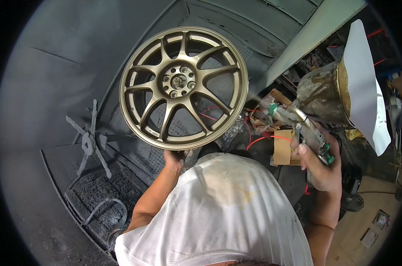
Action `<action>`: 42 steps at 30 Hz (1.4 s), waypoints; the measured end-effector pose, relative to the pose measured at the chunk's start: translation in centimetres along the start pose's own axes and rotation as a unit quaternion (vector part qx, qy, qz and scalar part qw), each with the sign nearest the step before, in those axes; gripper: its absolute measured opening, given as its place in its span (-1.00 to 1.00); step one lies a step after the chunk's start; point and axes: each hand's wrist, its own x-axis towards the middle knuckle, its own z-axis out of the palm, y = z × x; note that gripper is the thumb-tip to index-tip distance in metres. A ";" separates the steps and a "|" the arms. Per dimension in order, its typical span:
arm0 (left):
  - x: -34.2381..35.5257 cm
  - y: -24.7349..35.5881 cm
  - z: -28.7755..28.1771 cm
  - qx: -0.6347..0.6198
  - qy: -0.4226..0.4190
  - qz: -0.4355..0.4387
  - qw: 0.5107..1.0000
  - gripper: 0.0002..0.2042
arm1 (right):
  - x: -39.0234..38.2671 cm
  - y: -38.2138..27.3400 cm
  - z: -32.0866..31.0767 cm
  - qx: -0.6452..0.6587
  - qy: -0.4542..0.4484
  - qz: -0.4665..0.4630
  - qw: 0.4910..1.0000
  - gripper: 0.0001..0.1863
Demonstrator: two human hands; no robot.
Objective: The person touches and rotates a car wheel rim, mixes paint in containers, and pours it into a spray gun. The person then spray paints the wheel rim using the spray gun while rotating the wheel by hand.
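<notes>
A bronze multi-spoke wheel rim (pixel 216 99) is held up in front of me, its face upward. My left hand (pixel 174 158) is closed under its lower edge, the fingers partly hidden by the rim. In my right hand (pixel 320 170) is a metal spray gun (pixel 300 124) with green fittings, its nozzle pointed at the right side of the rim and a faint mist in front of it. Above the gun is a paint-smeared cup (pixel 320 91) with a white sheet (pixel 365 80) at its top.
A grey-coated star-shaped stand (pixel 88 144) and a dark fibrous mat (pixel 90 199) are at the left, against grey booth panels (pixel 63 48). At the right, clutter, a cardboard box (pixel 282 146) and a red hose (pixel 265 136) lie beyond the gun.
</notes>
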 end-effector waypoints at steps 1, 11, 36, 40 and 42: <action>-0.3 0.7 -0.3 0.001 0.000 0.001 1.000 -0.54 | -0.2 0.3 0.0 -0.026 0.022 -0.011 0.999 -0.34; -0.2 8.3 -3.7 0.045 0.136 0.080 0.987 -0.42 | -4.3 1.8 0.3 -0.066 0.049 0.015 0.997 -0.31; -6.0 -2.7 -7.5 -0.005 0.023 -0.012 1.000 -0.45 | -11.1 5.3 2.5 0.057 -0.034 0.050 0.997 -0.35; -7.0 -1.5 -6.7 -0.011 0.044 -0.007 0.999 -0.47 | -11.7 6.4 2.9 0.000 -0.006 0.022 1.000 -0.36; -7.2 -0.8 -7.3 0.005 0.088 0.009 0.996 -0.47 | -12.6 6.6 2.8 -0.048 0.041 0.017 0.998 -0.39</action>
